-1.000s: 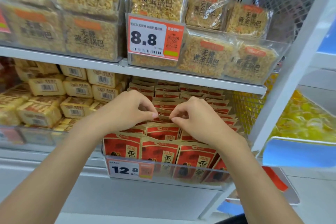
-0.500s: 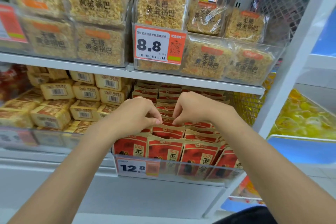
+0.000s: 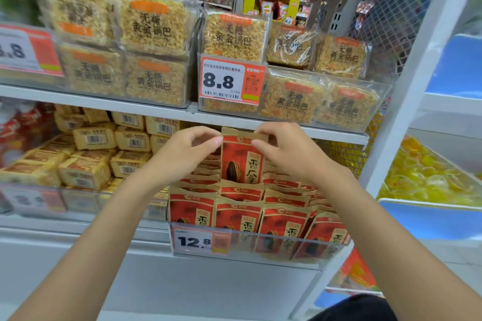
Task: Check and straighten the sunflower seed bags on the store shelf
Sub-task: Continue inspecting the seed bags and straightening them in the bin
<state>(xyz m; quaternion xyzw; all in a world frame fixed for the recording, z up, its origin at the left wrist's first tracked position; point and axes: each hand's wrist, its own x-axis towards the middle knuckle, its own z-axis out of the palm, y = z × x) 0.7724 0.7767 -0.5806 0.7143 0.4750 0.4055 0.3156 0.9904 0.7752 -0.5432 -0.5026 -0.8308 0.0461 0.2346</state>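
Hands, left hand (image 3: 191,148) and right hand (image 3: 283,148), pinch raised bag (image 3: 241,161) top corners.

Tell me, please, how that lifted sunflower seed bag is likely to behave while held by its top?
The lifted bag hangs flat and upright from the left hand and right hand pinching its top corners, so it is probably fairly stiff and light. Its kraft-paper edge looks matte, so likely not slippery.

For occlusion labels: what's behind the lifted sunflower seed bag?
More rows of seed bags show either side of the lifted bag, running back under the shelf board. Whatever sits directly behind it is covered.
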